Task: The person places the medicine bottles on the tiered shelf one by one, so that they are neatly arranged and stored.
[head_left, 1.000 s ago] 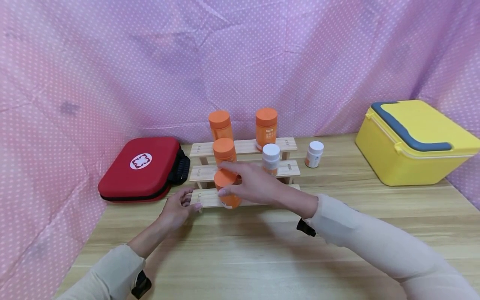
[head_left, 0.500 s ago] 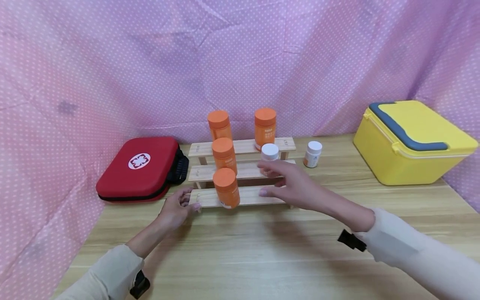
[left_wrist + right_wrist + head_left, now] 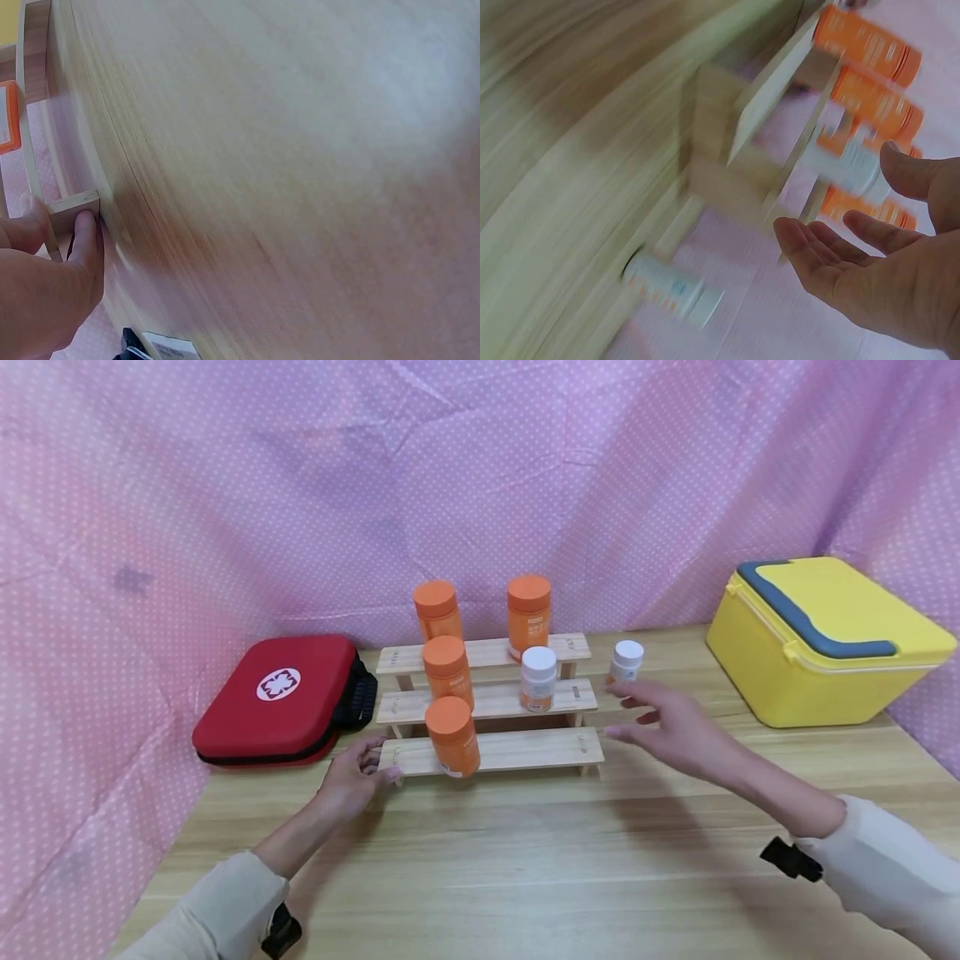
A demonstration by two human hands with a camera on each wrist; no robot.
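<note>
My left hand [image 3: 350, 783] grips the left end of the lowest step of a three-step wooden rack [image 3: 536, 750]. In the left wrist view its thumb lies on the plank and a finger presses the rack's leg [image 3: 73, 208]. An orange bottle [image 3: 454, 739] stands on the lowest step, another orange bottle [image 3: 448, 675] and a white bottle [image 3: 538, 681] on the middle one, and two on the top. My right hand [image 3: 675, 727], fingers apart and holding nothing, hovers beside the rack's right end. Just beyond it a second white bottle [image 3: 626, 662] stands on the table, its lower part partly covered by the fingers.
A red first-aid case [image 3: 281, 697] with a black handle lies left of the rack. At the right stands a yellow box [image 3: 817, 677] with a grey handle. Pink dotted cloth [image 3: 480, 485] hangs behind the wooden table [image 3: 480, 877].
My right hand has left the orange bottle on the lowest step and moved right, past the rack, to near the loose white bottle. The left hand has stayed on the rack.
</note>
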